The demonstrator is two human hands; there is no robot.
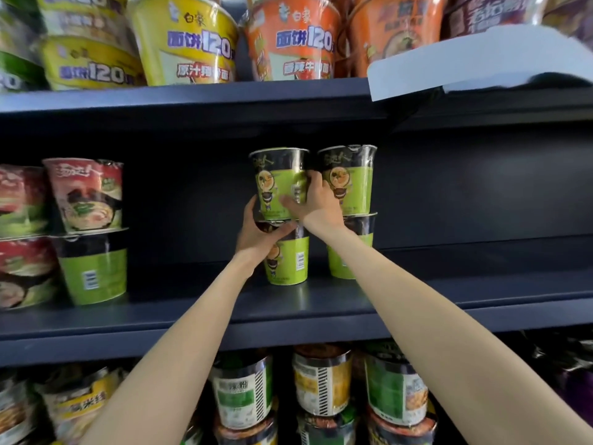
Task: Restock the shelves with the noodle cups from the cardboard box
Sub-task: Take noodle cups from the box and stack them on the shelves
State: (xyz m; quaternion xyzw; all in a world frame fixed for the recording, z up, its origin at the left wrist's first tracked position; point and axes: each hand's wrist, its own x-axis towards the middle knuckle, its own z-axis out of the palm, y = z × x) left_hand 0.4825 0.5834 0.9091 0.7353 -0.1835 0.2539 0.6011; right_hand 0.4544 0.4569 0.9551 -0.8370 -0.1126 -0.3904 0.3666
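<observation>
On the middle shelf (321, 303), two stacks of green noodle cups stand side by side. The left hand (256, 232) grips the lower left cup (288, 261); the right hand (316, 203) holds the upper left cup (277, 184) atop it.

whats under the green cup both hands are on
Another green noodle cup of the same kind, standing on the middle shelf. The left hand covers its rim, so the contact is hidden.

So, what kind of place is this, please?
Most likely a shop aisle. Dark shelves carry many sealed noodle cups of several brands, and both hands, left hand and right hand, stack a green noodle cup there.
</observation>
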